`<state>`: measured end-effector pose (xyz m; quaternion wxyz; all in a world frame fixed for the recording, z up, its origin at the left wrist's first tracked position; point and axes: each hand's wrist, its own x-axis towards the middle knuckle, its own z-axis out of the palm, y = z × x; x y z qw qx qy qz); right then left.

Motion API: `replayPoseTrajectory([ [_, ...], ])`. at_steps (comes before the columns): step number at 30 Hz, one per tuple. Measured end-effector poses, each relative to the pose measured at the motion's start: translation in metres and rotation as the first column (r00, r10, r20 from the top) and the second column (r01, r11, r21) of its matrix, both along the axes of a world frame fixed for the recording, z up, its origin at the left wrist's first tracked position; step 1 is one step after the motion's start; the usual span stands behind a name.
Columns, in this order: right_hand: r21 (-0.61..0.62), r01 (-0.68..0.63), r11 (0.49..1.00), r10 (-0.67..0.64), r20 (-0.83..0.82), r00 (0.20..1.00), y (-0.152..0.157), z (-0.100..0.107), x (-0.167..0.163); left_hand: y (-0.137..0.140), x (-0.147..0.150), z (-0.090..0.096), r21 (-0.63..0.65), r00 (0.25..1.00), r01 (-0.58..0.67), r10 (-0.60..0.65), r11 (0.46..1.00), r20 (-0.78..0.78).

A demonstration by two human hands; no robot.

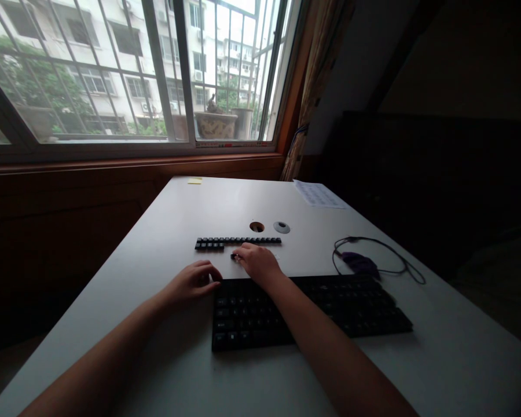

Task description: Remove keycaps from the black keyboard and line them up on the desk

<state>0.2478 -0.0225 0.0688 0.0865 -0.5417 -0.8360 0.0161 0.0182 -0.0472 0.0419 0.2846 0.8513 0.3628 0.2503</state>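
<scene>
Keyboard (252, 315) lies flat on the white table (151, 237), right forearm crossing over it. Past its far edge: one long row of loose keycaps (226, 240), and a short row (209, 247) nearer, by the long row's left end. Right hand (258, 263) bends down at a small dark piece (233, 256), fingertips at or on it; cannot tell whether they pinch it. Left hand (196, 278) curls at the keyboard's far left corner; cannot tell if thumb and forefinger clamp it or merely rest beside it.

Risks, as judged: a weak pinch on so small a piece could let it slip and skid. Table hole (257, 227) sits just beyond the long row, so a flicked cap might drop in. Right knuckles hang close to that row; a careless sweep could knock it crooked. Forearm sagging could press keys or shove the keyboard, more so if the left hand is not steadying it
</scene>
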Motion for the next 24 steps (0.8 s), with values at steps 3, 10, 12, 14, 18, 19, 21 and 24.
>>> replayPoseTrajectory([
  [3, 0.000, -0.002, 1.000, 0.002, -0.007, 1.000, -0.0005, 0.0010, 0.0003, 0.0004, -0.0001, -0.0004, -0.011, 1.000, 0.004, -0.004, 1.000, 0.003],
  [10, 0.005, 0.004, 1.000, -0.004, 0.010, 1.000, -0.0009, 0.0006, -0.0018, 0.0005, -0.0006, -0.0031, -0.007, 1.000, -0.001, 0.001, 1.000, 0.007],
  [12, 0.015, 0.009, 1.000, -0.009, 0.009, 1.000, -0.0008, -0.0006, -0.0022, 0.0008, -0.0007, -0.0033, -0.006, 1.000, 0.005, -0.005, 1.000, 0.000],
  [14, 0.025, 0.008, 1.000, -0.008, 0.009, 1.000, -0.0009, -0.0017, -0.0023, 0.0011, -0.0009, -0.0036, -0.006, 1.000, 0.007, -0.007, 1.000, -0.003],
  [18, 0.031, -0.010, 0.999, 0.009, 0.024, 1.000, -0.0022, -0.0020, -0.0017, 0.0014, -0.0008, -0.0037, 0.000, 1.000, 0.002, -0.002, 1.000, -0.004],
  [19, 0.032, -0.012, 0.999, 0.011, 0.030, 0.999, -0.0025, -0.0018, -0.0015, 0.0015, -0.0007, -0.0037, 0.001, 1.000, 0.004, -0.004, 1.000, -0.003],
  [21, 0.033, -0.014, 0.999, 0.012, 0.040, 0.999, -0.0032, -0.0013, -0.0011, 0.0016, -0.0007, -0.0037, 0.002, 1.000, 0.009, -0.009, 1.000, 0.000],
  [24, 0.036, -0.009, 0.999, 0.007, 0.041, 0.999, -0.0037, -0.0003, -0.0006, 0.0023, -0.0009, -0.0042, 0.007, 1.000, 0.010, -0.010, 1.000, 0.001],
])
